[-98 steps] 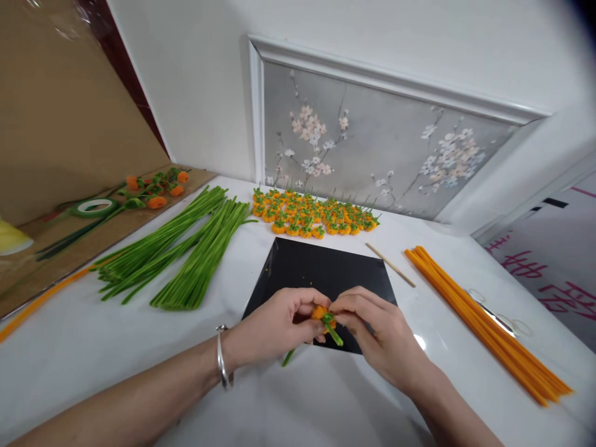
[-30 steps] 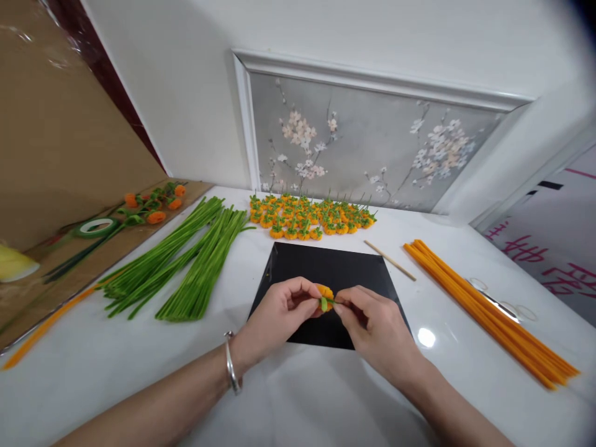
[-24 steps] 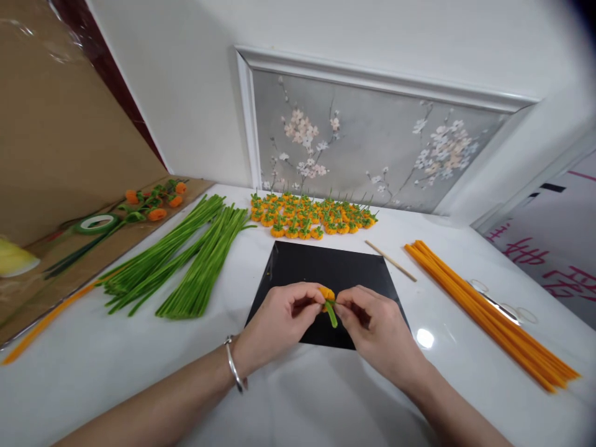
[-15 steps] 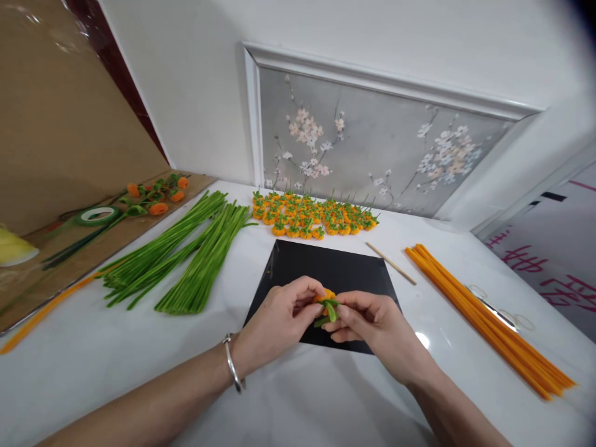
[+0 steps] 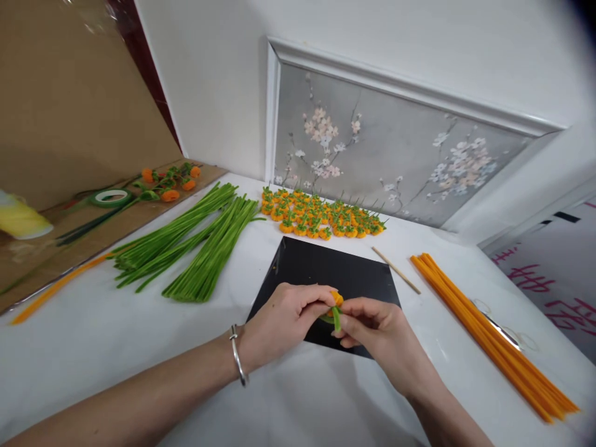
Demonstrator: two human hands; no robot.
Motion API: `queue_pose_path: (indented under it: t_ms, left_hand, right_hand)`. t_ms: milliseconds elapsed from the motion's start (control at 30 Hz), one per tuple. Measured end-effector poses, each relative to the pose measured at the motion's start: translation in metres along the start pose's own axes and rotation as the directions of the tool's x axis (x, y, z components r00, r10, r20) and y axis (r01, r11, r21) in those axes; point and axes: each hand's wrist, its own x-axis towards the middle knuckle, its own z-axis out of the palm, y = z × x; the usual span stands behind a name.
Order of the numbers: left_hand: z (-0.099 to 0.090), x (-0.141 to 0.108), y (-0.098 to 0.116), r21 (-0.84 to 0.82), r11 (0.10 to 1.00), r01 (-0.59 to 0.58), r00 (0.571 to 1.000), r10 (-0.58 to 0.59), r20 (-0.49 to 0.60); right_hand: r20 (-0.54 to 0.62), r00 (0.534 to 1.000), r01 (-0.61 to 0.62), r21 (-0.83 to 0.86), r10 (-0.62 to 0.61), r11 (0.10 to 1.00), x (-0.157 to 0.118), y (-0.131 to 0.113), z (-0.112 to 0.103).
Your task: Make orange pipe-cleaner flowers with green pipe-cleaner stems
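Over a black board [image 5: 321, 257], my left hand [image 5: 291, 313] pinches a small orange pipe-cleaner pumpkin [image 5: 336, 299]. Its green pipe-cleaner top [image 5: 336, 318] points down toward me. My right hand [image 5: 377, 326] is closed at the pumpkin's right side, thumb and forefinger at the green piece. The fingers partly hide the pumpkin. Behind the board stand rows of similar orange pumpkins [image 5: 321, 214] with green tops and thin stems.
Left lie bundles of green pipe cleaners [image 5: 205, 261] and one orange strand [image 5: 60, 288]. Cardboard [image 5: 28, 273] holds green tape [image 5: 110, 197] and orange pumpkins on stems [image 5: 170, 195]. Right are a thin stick [image 5: 395, 270], orange pipe cleaners [image 5: 484, 335] and scissors [image 5: 503, 329].
The view has turned slightly left. Both hands still hold the pumpkin, which has been turned so its green piece now hangs downward between the fingers.
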Motion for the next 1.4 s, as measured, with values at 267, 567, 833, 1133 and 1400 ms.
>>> queue_pose_path:
  t_ms: [267,567,833,1133,1400]
  left_hand:
    - [0.000,0.000,-0.001,-0.098,0.994,0.049,0.998,-0.045,0.044]
    - [-0.004,0.001,0.003,-0.032,0.998,0.058,0.983,-0.052,0.178]
    - [-0.005,0.007,0.001,-0.475,0.805,0.355,0.923,-0.221,0.315]
    - [0.003,0.007,-0.011,-0.329,0.910,0.252,0.964,-0.207,0.165]
    - [0.001,0.003,-0.007,-0.039,0.998,-0.046,0.991,0.051,0.127]
  right_hand:
    - [-0.042,0.998,0.054,-0.038,-0.056,0.998,-0.003,0.000,0.000]
    - [-0.049,0.954,0.242,-0.462,-0.297,0.853,-0.004,0.001,-0.004]
    - [-0.060,0.982,0.140,-0.405,-0.179,0.904,-0.004,0.001,-0.011]
    - [-0.037,0.996,0.065,-0.291,-0.079,0.955,-0.002,0.001,-0.007]
    - [0.096,0.995,-0.021,-0.141,0.035,0.990,0.002,0.003,-0.012]
